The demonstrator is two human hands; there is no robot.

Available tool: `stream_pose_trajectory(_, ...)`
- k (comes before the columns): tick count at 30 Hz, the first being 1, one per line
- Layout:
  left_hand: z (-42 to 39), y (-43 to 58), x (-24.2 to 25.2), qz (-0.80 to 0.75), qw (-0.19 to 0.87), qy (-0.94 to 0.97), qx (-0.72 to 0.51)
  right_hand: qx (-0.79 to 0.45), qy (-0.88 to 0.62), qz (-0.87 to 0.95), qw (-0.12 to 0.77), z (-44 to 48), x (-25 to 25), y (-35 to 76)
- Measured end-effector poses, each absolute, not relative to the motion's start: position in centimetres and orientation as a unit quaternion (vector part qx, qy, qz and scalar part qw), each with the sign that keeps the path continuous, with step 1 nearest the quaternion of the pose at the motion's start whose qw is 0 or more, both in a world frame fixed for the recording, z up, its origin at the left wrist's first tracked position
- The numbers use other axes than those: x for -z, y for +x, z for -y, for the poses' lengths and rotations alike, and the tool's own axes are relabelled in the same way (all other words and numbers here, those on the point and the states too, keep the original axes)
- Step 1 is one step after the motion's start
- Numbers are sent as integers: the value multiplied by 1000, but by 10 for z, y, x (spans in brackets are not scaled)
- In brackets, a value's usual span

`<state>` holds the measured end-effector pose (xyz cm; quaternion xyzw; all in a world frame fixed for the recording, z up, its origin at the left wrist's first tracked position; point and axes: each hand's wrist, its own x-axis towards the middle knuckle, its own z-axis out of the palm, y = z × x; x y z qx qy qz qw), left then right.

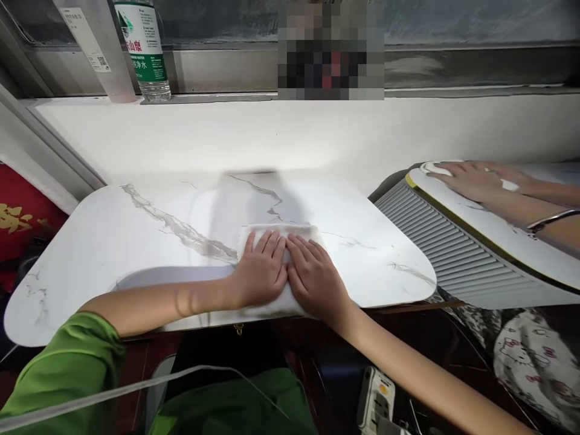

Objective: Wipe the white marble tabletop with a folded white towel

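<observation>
A white cloth [296, 230] lies flat near the front edge of the white marble-patterned table [149, 241]. My left hand [260, 269] rests palm down on it, fingers stretched out and pointing away from me. Beside it my right hand [315, 278] also presses flat on the cloth, with the fingers extended. The two hands touch or almost touch at the thumbs. Much of the cloth is hidden under them.
On the ledge behind the table stand a labelled water bottle [147, 57] and a tall translucent container [102, 48]. At right, another person's hands [475, 179] rest on a second surface with a ribbed side [421, 232]. A power strip [377, 396] is below.
</observation>
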<state>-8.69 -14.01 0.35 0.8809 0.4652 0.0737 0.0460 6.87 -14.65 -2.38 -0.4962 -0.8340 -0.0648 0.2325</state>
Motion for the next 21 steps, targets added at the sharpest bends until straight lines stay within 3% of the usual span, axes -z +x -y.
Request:
stream_pose_trajectory(7,121,-102,-10,-499,76,861,-55,35,-487,839,239,116,21,50)
stream_pose_trajectory(21,-53,-137,-1,-543,58,831,-111,-40,-545,805,232,-60,16,3)
